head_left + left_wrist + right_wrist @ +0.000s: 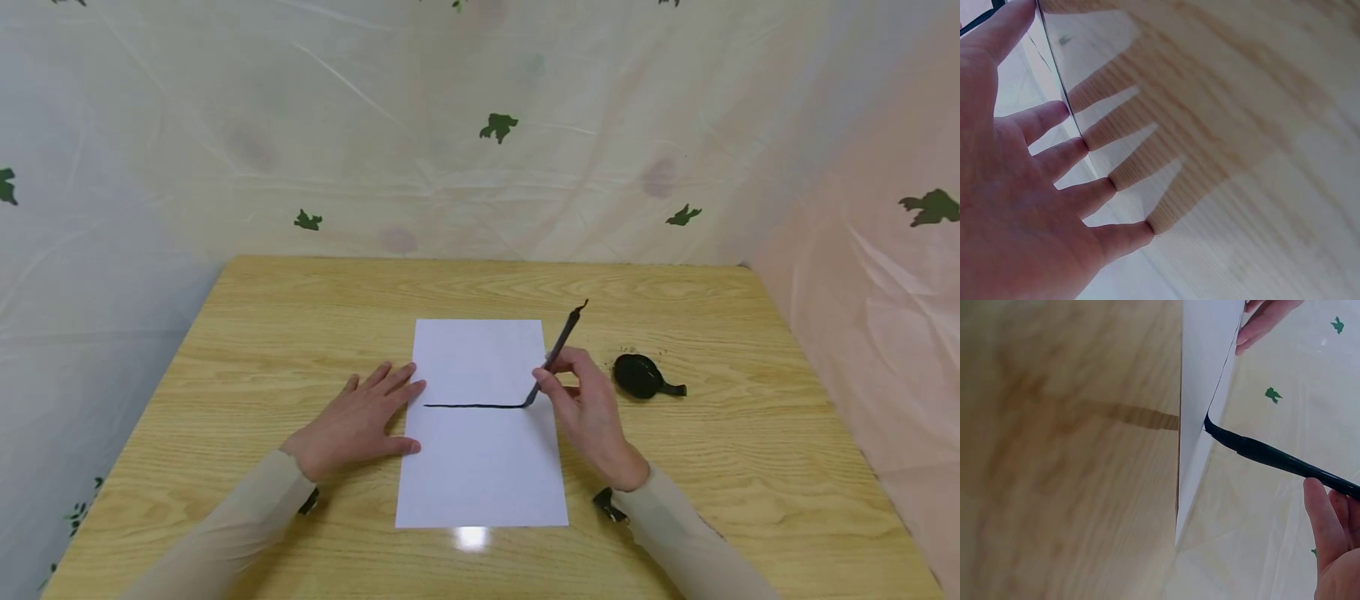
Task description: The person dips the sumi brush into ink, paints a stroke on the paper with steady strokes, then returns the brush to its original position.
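A white sheet of paper (480, 475) lies upright before me on the wooden table, crossed by one thin black horizontal line (472, 406). My right hand (592, 408) pinches a black brush (558, 346) between thumb and fingers. The brush leans to the right, and its bent tip touches the paper at the line's right end; the right wrist view shows the bristles (1219, 432) curving against the sheet. Fingers spread, my left hand (360, 425) rests flat at the paper's left edge, its fingertips on the sheet. In the left wrist view its fingers (1054, 162) are straight.
A small black dish with a short handle (637, 377) stands to the right of my right hand, dark specks around it. Pale cloth (420, 167) with green leaf-like shapes hangs behind the wooden table (315, 308) and at both sides.
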### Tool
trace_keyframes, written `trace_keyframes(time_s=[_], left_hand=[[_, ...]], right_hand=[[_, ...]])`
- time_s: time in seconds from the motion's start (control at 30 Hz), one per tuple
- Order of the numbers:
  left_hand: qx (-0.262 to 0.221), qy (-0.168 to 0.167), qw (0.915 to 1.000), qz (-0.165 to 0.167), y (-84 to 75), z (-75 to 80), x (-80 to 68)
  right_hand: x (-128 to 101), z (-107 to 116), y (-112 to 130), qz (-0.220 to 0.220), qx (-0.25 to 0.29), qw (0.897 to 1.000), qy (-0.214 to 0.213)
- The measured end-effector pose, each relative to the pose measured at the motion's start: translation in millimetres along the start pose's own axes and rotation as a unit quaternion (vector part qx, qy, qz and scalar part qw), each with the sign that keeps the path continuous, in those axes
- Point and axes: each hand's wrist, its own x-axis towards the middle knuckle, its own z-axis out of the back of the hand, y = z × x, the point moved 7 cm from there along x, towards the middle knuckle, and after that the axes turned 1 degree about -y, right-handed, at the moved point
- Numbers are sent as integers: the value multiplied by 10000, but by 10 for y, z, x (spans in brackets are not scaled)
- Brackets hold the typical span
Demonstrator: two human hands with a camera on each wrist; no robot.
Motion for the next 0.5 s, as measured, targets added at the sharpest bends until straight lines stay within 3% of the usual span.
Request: trace_keyframes(time_s=[0.23,0.5], left_hand=[[1,-22,10000,-11,4,-3,7],[27,-79,10000,-48,8,-2,8]], right_hand=[[-1,45,27,125,160,9997,-165],[2,174,103,145,776,9957,-494]])
